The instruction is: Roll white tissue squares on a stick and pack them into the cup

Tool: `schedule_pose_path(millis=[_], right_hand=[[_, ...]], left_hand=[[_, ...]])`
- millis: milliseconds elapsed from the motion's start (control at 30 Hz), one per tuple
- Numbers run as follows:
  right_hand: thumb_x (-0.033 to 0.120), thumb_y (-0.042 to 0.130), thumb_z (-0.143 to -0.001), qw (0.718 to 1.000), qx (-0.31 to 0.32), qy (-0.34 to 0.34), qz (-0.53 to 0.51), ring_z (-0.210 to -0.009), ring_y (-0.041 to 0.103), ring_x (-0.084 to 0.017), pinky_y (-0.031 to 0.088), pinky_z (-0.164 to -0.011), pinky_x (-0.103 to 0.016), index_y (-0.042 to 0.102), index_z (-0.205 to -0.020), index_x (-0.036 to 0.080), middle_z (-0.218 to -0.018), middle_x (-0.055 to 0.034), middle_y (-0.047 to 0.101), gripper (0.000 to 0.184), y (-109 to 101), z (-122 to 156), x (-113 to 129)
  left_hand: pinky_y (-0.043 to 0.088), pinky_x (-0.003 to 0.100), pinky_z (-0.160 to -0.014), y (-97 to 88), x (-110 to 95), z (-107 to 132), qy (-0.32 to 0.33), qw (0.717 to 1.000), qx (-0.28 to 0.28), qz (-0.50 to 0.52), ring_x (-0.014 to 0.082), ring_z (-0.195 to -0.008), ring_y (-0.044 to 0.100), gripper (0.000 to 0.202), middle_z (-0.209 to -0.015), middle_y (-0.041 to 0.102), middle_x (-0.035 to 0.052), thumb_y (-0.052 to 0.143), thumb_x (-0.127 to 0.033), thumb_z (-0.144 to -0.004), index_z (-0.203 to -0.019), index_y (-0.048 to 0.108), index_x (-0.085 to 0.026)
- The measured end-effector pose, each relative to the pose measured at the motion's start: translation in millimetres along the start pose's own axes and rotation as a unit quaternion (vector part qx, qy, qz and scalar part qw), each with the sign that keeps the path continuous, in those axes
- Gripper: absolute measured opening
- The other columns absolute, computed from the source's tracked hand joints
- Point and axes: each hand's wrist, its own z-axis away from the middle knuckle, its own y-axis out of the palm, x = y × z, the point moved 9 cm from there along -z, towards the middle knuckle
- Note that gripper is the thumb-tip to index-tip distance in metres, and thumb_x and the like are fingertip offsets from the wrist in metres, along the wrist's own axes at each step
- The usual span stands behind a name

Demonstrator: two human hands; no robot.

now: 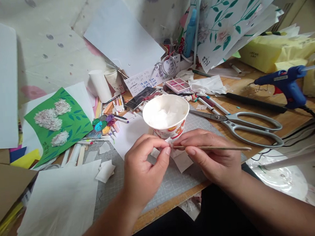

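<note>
Just in front of the white paper bowl (165, 111), both hands meet with their fingertips nearly touching. My right hand (212, 151) is closed on a thin wooden stick (226, 148), whose free end points to the right. My left hand (147, 166) pinches a small scrap of white paper (169, 142) at the stick's other end; fingers partly cover it. The bowl stands upright with a red and yellow print on its outside. A square of white paper (184, 162) lies on the grey cutting mat (166, 185) below the hands.
Large scissors (226, 119) lie right of the bowl, with a blue glue gun (288, 82) beyond. A phone (140, 98), a pink palette (177, 85) and several markers crowd behind. At left are a green flower picture (75, 121) and a white sheet (57, 204).
</note>
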Motion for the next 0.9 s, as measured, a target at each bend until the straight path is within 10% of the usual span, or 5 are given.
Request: schedule_pose_path(millis=[567, 900], right_hand=[[0.003, 0.065, -0.087, 1.0, 0.016, -0.004, 0.0, -0.088, 0.076, -0.018, 0.062, -0.08, -0.031, 0.076, -0.099, 0.018, -0.091, -0.0087, 0.08, 0.022, 5, -2, 2], [0.009, 0.066, -0.091, 0.987, -0.073, 0.073, -0.121, -0.091, 0.073, -0.017, 0.06, -0.083, -0.033, 0.078, -0.099, 0.023, -0.093, -0.0029, 0.079, 0.02, -7, 10, -26]], left_hand=[[0.051, 0.026, -0.073, 0.2, 3, 2, -0.022, 1.0, 0.004, 0.009, 0.0145, -0.078, 0.066, 0.013, -0.081, 0.07, 0.0, 0.06, -0.008, -0.086, -0.083, 0.067, -0.019], [0.048, 0.022, -0.068, -2.7, 36, 9, -0.16, 0.978, -0.034, 0.128, 0.0124, -0.072, 0.061, 0.009, -0.076, 0.07, -0.0028, 0.065, -0.021, -0.09, -0.083, 0.07, -0.022]])
